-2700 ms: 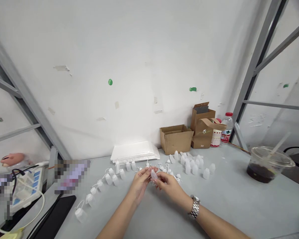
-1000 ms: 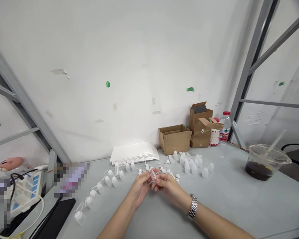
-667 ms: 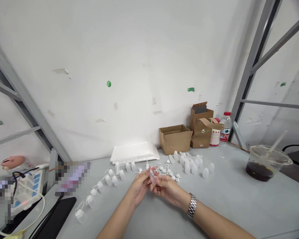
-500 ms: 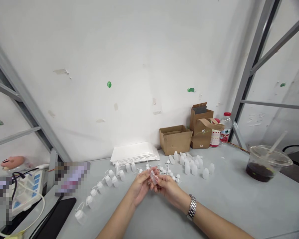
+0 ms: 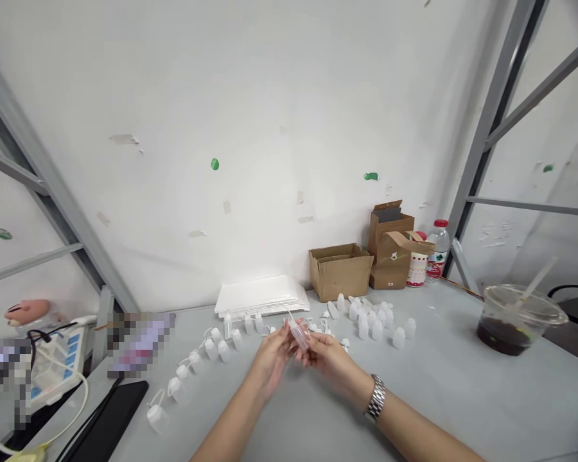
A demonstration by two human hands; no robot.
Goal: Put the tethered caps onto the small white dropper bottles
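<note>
Head view: by the drawn-in fingers [image 5: 313, 342] of left hand [image 5: 271, 353] and right hand [image 5: 334, 357], one bottle [image 5: 299, 336], seemingly capped, is pinched above the bench [image 5: 428, 398]. Caps [image 5: 345, 345] and bare bottles [image 5: 398, 337], nearer the back edge, appear unjoined; capped bottles [image 5: 175, 387], apparently finished, are lined toward the left edge.

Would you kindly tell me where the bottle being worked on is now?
In the head view, the small bottle is held tilted between the left hand and right hand, slightly right of centre, in front of the white sheets.
</note>
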